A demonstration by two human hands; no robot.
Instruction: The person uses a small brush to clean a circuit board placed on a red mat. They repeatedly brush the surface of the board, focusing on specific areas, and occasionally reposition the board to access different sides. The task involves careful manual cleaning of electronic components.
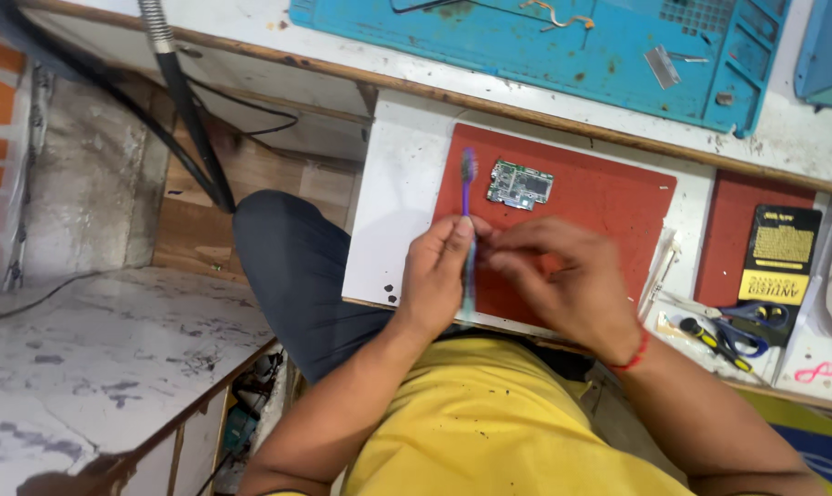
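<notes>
Head view: the left hand [442,276] grasps a purple toothbrush [468,197] by its handle, fingers curled round it, bristle end pointing away from the person. The brush stands roughly upright in the picture, its head above the red mat [609,197] and just left of a small green circuit board [520,185] that lies flat on the mat — brush and board are near but apart. The right hand [563,285] meets the left at the handle, fingertips pinched together; whether they grip the brush or some small part, I cannot tell. A red thread circles the right wrist. Both hands hover over the near edge of the mat, which lies on a white table [402,202]. To the right — scissors [756,321], a yellow-handled screwdriver [710,340] and a black-and-yellow packet [779,257]. A blue work mat [563,46] lies farther back.
</notes>
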